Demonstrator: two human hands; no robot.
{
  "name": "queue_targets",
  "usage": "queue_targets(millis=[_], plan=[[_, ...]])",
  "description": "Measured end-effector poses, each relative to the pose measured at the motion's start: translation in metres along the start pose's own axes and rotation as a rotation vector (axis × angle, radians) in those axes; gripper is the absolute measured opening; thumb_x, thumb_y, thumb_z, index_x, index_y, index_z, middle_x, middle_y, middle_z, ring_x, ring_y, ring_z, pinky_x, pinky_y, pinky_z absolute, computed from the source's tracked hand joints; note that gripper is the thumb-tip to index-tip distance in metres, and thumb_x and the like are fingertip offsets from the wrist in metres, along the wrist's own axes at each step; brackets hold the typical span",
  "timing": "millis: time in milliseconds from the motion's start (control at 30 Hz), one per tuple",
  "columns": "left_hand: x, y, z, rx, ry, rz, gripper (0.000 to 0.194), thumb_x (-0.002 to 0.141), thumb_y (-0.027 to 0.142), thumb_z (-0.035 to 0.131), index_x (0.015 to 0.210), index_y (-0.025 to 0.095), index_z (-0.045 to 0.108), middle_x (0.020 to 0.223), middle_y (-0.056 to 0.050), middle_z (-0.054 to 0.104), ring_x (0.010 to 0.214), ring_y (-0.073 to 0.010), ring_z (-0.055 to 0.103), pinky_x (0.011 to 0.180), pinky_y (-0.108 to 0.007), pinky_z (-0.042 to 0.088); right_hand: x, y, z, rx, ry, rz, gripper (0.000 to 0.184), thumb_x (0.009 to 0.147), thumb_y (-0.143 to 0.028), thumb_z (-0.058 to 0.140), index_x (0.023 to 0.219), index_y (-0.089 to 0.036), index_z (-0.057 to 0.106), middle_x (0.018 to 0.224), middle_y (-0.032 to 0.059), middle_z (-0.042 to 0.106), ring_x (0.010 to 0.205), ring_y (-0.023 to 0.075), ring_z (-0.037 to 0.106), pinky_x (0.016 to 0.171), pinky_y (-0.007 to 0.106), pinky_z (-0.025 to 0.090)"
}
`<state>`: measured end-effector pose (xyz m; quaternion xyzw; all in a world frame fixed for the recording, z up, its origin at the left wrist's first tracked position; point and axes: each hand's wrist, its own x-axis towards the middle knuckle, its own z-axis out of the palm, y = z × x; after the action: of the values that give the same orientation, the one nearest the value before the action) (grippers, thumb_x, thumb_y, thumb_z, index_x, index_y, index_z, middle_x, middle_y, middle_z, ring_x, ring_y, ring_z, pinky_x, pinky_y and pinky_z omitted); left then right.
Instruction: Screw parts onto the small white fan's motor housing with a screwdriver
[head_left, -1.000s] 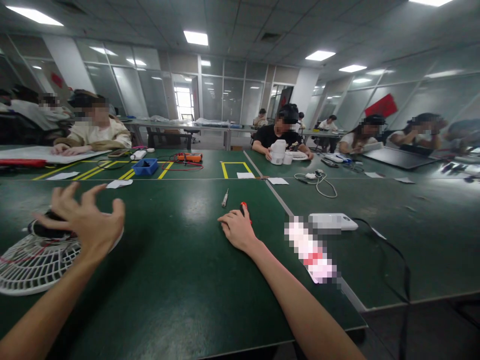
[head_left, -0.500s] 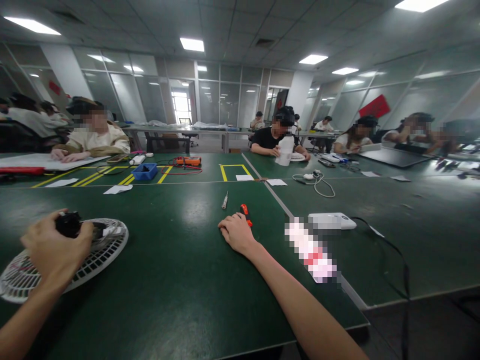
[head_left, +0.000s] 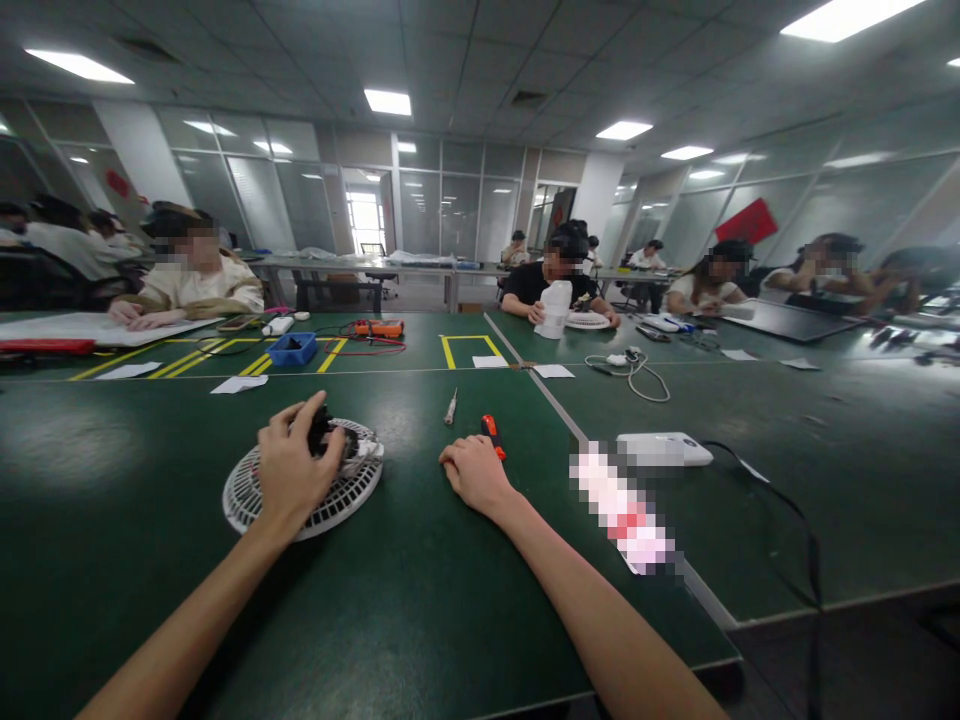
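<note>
A white round fan grille (head_left: 330, 500) lies flat on the green table (head_left: 420, 600), with a black motor (head_left: 321, 432) at its middle. My left hand (head_left: 289, 470) is closed around that motor from above. My right hand (head_left: 474, 472) rests on the table to the right, fingers curled, its fingertips beside a red-handled screwdriver (head_left: 491, 432). Whether it grips the screwdriver I cannot make out. A small grey screwdriver (head_left: 450, 405) lies a little farther away.
A white flat device (head_left: 664, 450) with a black cable sits right of the table seam. A blue tray (head_left: 291, 348), an orange meter (head_left: 379, 327), paper slips and a coiled white cable (head_left: 634, 370) lie farther off. Several people sit at the far tables.
My left hand closed on the black motor and dragged the fan grille from the far left to the middle of the table. My right hand stayed beside the red screwdriver.
</note>
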<state>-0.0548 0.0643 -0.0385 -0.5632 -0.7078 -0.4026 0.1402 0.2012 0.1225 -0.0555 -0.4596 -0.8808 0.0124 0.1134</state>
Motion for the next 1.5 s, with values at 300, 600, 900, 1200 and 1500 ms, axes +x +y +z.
queue_targets(millis=[300,600,900,1200,1500], plan=[[-0.009,0.069,0.027,-0.177,-0.157,0.191,0.055,0.095,0.038,0.054,0.148,0.026,0.049,0.143,-0.013,0.054,0.125,-0.0327,0.055,0.109,-0.05,0.049,-0.004,0.006,0.003,-0.099,0.042,0.08,0.027,0.094,-0.017,0.051,0.105,-0.017,0.075,0.108,0.012,0.075,0.11,0.0255,0.062,0.105,0.04,0.033],[-0.006,0.074,0.031,-0.241,-0.086,0.173,0.054,0.088,0.034,0.064,0.14,0.022,0.056,0.136,-0.012,0.06,0.121,-0.0331,0.06,0.105,-0.051,0.054,-0.005,0.006,-0.002,-0.119,0.012,0.143,0.025,0.096,-0.023,0.051,0.104,-0.016,0.073,0.112,0.0146,0.075,0.109,0.0289,0.062,0.094,0.042,0.035],[-0.02,0.065,0.046,-0.225,0.044,0.268,0.075,0.091,0.039,0.066,0.157,0.022,0.037,0.148,-0.021,0.048,0.133,-0.0394,0.053,0.105,-0.058,0.052,-0.007,0.008,-0.007,-0.039,0.069,0.203,0.037,0.092,-0.013,0.05,0.128,-0.017,0.06,0.111,0.0131,0.075,0.106,0.0286,0.064,0.091,0.04,0.034],[-0.035,0.054,0.043,-0.177,0.235,0.617,0.073,0.088,0.03,0.073,0.154,0.025,0.042,0.155,-0.021,0.042,0.146,-0.0428,0.041,0.115,-0.064,0.041,-0.003,0.028,-0.01,0.483,0.411,0.28,0.025,0.079,-0.015,0.058,0.102,-0.023,0.053,0.078,-0.0012,0.069,0.074,0.0195,0.062,0.077,0.032,0.039],[-0.038,0.066,0.04,-0.191,0.253,0.777,0.047,0.085,0.02,0.077,0.131,0.019,0.063,0.135,-0.018,0.062,0.136,-0.0374,0.053,0.115,-0.064,0.042,-0.006,0.0,-0.021,1.282,0.383,0.018,0.031,0.073,-0.03,0.071,0.085,-0.025,0.042,0.076,-0.0059,0.062,0.062,0.0107,0.048,0.065,0.026,0.039]])
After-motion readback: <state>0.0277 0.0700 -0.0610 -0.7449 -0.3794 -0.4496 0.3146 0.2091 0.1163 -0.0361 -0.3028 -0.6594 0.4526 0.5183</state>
